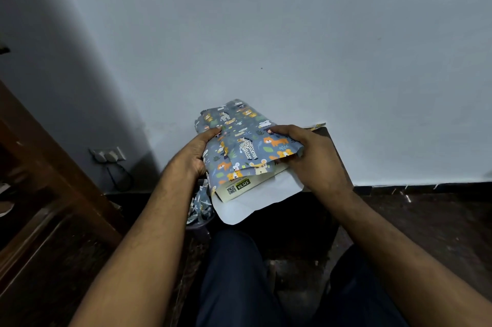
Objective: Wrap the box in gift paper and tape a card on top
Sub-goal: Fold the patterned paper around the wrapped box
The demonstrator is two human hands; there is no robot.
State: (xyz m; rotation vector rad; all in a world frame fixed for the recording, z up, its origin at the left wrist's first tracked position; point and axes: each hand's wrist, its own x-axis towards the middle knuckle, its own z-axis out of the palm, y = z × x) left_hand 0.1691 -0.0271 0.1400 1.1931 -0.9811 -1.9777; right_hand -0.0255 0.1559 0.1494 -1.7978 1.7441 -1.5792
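Two hands at work, both wrapped around one half-covered parcel held up in front of the lap. Nearest, dark trousers (234, 273) below and between the forearms. Just beyond, a white flap (255, 201) of the paper's underside hanging loose under the hands, uncovered and unfolded. Above it, the box (239, 187) peeking out with a printed label and a code square, its near end still bare. Left hand (195, 152) curled around the left edge, thumb on top, fingers hidden beneath. Right hand (306, 151) pinching the folded right edge of the gift paper (245, 140), fingers tucked under the fold. Between the two hands, the printed animal side stretched over the top of the box.

Likely risks from here: paper sliding askew, since nothing seems taped yet and the parcel appears to hang in the air rather than rest flat; a crooked seam or a tear at the right fold if pulled too hard; the loose white flap creasing the wrong way. No tape or card in view, so hard to say how soon the seam could be fixed.

Left of the left hand and lower, crumpled scraps (199, 207) of the same paper. Behind the right hand, a dark tabletop (335, 145) edge. Farthest, a pale wall (266, 34) and a socket (107, 154) with a cable.
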